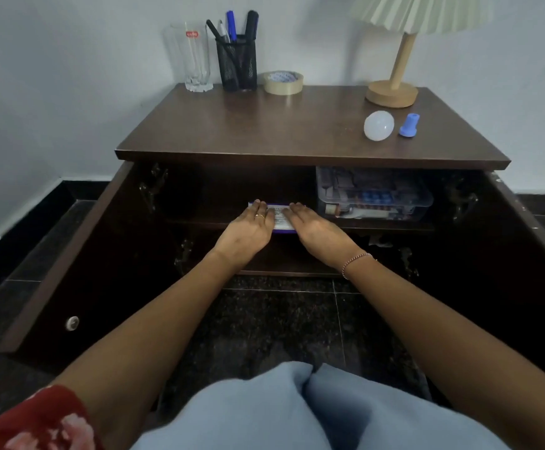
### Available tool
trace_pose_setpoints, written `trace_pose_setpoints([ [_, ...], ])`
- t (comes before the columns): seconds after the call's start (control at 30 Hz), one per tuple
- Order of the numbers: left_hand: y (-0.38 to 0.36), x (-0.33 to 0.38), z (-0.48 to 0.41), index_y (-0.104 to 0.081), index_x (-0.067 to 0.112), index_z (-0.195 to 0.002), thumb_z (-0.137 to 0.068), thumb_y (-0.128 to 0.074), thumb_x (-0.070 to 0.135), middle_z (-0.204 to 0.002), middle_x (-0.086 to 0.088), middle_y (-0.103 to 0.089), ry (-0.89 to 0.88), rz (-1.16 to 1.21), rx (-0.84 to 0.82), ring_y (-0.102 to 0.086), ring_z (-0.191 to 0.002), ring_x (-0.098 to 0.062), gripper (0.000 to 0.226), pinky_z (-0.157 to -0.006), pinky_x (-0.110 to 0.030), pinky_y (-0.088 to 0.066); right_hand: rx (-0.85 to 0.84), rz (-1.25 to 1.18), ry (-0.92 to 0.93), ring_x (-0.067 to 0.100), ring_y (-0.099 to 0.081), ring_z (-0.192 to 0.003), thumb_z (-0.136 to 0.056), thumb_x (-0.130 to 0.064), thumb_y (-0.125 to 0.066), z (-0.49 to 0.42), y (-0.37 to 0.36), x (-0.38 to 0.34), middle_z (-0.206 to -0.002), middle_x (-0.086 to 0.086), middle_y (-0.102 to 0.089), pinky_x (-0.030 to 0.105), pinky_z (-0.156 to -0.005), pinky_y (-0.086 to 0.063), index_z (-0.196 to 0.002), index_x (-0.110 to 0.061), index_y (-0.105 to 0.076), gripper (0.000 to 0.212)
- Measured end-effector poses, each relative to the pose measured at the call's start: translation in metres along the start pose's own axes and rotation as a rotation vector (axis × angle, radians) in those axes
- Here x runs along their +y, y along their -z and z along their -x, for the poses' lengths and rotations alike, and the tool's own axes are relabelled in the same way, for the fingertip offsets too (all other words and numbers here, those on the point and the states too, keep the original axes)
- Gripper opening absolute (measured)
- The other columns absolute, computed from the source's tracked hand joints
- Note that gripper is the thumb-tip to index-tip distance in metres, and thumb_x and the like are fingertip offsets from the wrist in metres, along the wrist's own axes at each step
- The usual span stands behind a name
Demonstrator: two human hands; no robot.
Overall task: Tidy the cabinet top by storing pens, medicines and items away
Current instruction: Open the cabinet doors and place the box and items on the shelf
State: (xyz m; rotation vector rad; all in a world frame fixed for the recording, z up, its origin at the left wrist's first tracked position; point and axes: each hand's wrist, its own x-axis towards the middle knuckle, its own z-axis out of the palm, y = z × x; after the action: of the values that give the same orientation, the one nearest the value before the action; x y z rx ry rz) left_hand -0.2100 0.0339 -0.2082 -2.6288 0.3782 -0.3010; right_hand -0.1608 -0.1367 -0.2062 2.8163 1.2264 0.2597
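Observation:
A white and purple medicine box (280, 219) lies at the front of the shelf inside the open dark wooden cabinet (297, 159). My left hand (248, 227) rests flat on the box's left part, fingers straight. On its right part my right hand (313, 227) lies flat too. To the right on the same shelf stands a clear plastic box (373, 194) full of medicines. On the cabinet top, a black mesh holder (237, 61) with several pens stands at the back.
Also on the cabinet top: a tall glass (193, 58), a tape roll (283, 82), a lamp (393, 92), a white bulb (378, 125) and a small blue part (409, 125). Both doors, left (70, 254) and right (531, 241), stand wide open. Dark tiled floor lies below.

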Motion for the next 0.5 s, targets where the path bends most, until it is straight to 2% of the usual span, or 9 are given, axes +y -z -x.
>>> trace_pose_setpoints([
  [0.13,-0.022,0.002,-0.021,-0.018,-0.008,-0.144,-0.098,-0.029,0.001,-0.148,-0.028,-0.029,0.039,0.040,-0.020,-0.028,-0.140,-0.037,0.048,-0.117,-0.039,-0.023,-0.030,-0.007,0.026,0.025,-0.024,-0.144,-0.102,-0.025,-0.035,-0.014,-0.017,0.012,-0.154,0.017,-0.025,0.032,-0.118,-0.016,-0.149,-0.005,-0.018,0.054],
  [0.33,-0.040,-0.005,-0.039,-0.014,-0.003,-0.147,-0.099,-0.030,0.002,-0.152,-0.024,-0.023,0.058,0.148,-0.060,-0.023,-0.143,-0.032,0.051,-0.117,-0.036,-0.021,-0.002,0.068,0.007,0.027,-0.024,-0.144,-0.104,-0.019,-0.028,-0.031,-0.031,0.020,-0.154,0.019,-0.024,0.034,-0.119,-0.017,-0.148,-0.003,-0.017,0.049],
  [0.4,-0.042,-0.011,-0.046,-0.016,0.001,-0.148,-0.099,-0.034,0.008,-0.154,-0.020,-0.023,0.045,0.183,-0.055,-0.024,-0.143,-0.030,0.052,-0.116,-0.035,-0.023,0.004,0.112,-0.004,0.029,-0.026,-0.143,-0.103,-0.016,-0.029,-0.036,-0.034,0.022,-0.153,0.021,-0.026,0.036,-0.119,-0.016,-0.148,-0.001,-0.019,0.048],
  [0.5,-0.045,-0.017,-0.057,-0.017,0.007,-0.149,-0.101,-0.037,0.026,-0.155,-0.015,-0.021,0.047,0.313,-0.080,-0.021,-0.144,-0.026,0.055,-0.114,-0.036,-0.026,-0.019,0.149,-0.040,0.031,-0.029,-0.141,-0.101,-0.014,-0.033,-0.039,-0.036,0.027,-0.151,0.022,-0.030,0.038,-0.118,-0.016,-0.146,0.000,-0.022,0.048],
])
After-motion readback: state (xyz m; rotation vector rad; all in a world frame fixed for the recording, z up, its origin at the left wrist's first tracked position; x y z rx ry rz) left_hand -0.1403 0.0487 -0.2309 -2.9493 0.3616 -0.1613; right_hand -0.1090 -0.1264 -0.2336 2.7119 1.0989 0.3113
